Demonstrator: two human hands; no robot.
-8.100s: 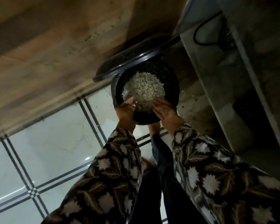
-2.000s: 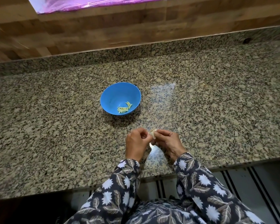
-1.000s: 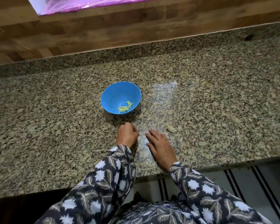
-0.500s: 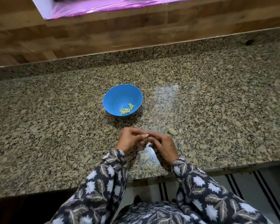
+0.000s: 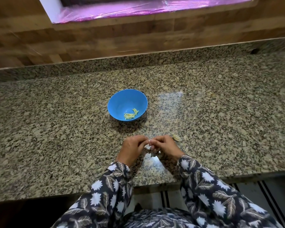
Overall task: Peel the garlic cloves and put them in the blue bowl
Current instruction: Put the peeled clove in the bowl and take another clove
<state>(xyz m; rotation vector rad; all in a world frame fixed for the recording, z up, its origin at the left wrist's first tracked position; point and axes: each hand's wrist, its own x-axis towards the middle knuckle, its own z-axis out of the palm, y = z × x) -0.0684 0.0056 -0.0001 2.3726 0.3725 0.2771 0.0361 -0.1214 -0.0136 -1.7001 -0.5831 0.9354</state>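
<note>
A blue bowl [image 5: 120,99] stands on the speckled granite counter [image 5: 56,129] and holds several peeled yellowish garlic cloves [image 5: 131,114]. Below it, my left hand [image 5: 132,149] and my right hand [image 5: 167,147] meet fingertip to fingertip, both pinching a small pale garlic clove [image 5: 148,144] that is mostly hidden between the fingers. A bit of pale skin [image 5: 153,155] shows just under the fingers. Another unpeeled clove [image 5: 176,137] lies on the counter right of my right hand.
The counter's front edge [image 5: 155,186] runs just under my forearms, with striped floor tiles [image 5: 253,191] below. A granite upstand and wood-look wall [image 5: 122,40] close the back. A pink-lit window sill [image 5: 138,9] sits above.
A second ago my hands rested apart on the counter beside the loose clove. They have since come together over a clove and now pinch it. The bowl has not moved.
</note>
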